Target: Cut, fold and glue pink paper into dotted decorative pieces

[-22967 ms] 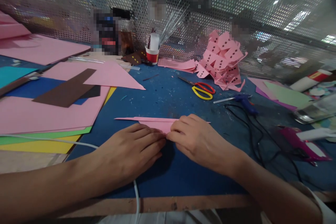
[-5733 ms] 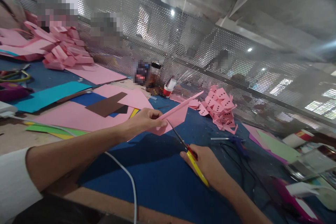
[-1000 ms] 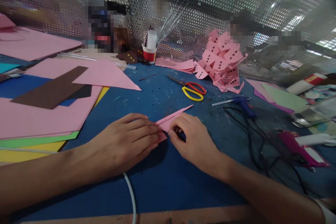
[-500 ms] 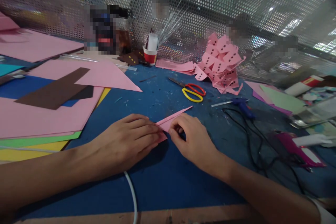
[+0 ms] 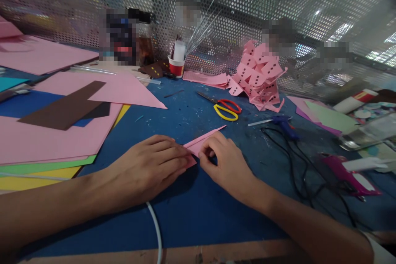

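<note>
A narrow folded piece of pink paper point(image 5: 198, 145) lies on the blue tabletop between my hands, its pointed end reaching up and right. My left hand point(image 5: 154, 167) rests over the paper's left end, fingers together and curved down on it. What lies beneath the palm is hidden. At the paper's lower right edge, my right hand point(image 5: 227, 165) pinches it between thumb and curled index finger. Scissors point(image 5: 227, 109) with red and yellow handles lie just beyond the paper's tip.
Pink sheets point(image 5: 62, 144) and a brown strip point(image 5: 64, 107) cover the left side. A cut pink paper bundle point(image 5: 258, 74) stands at the back, beside a perforated metal screen point(image 5: 229, 20). To the right lie a blue glue gun point(image 5: 284, 126) and black cords. A white cable point(image 5: 156, 227) crosses the front edge.
Both hands keep the same hold on the pink paper. The whole view has shifted very slightly; nothing on the table has visibly moved.
</note>
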The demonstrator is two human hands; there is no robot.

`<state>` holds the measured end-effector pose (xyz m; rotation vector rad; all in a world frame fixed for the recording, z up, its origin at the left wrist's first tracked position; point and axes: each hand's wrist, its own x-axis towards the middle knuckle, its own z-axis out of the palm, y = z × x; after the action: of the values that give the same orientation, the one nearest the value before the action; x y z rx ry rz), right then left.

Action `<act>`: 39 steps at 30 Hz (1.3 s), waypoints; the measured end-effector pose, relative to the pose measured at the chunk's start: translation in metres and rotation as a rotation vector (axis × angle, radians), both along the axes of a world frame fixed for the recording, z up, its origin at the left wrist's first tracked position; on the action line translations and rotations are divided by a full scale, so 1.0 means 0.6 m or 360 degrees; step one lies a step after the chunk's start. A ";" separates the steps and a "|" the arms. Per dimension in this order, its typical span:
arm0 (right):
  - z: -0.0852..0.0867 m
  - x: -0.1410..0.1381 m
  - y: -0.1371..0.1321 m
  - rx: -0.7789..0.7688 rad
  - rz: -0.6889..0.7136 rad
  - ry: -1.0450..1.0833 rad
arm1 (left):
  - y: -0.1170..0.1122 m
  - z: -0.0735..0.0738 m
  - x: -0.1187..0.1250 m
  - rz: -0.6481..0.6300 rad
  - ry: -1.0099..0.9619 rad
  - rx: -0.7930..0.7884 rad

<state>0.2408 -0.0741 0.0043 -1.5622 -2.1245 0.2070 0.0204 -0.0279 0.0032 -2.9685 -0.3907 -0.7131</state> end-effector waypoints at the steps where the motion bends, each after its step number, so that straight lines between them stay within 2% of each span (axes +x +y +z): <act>1: 0.000 0.000 0.000 -0.0002 0.0007 0.0002 | 0.000 -0.001 0.000 0.0000 0.0001 -0.0001; 20: -0.002 -0.003 0.000 0.0021 -0.0052 -0.0070 | 0.005 -0.011 -0.004 -0.0007 0.0005 -0.0014; 39: -0.001 -0.003 -0.001 0.0024 -0.0033 -0.0106 | 0.000 0.000 -0.001 0.0002 0.0018 -0.0047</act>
<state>0.2390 -0.0747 0.0037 -1.6025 -2.1545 0.1331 0.0196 -0.0279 0.0034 -2.9983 -0.4059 -0.6966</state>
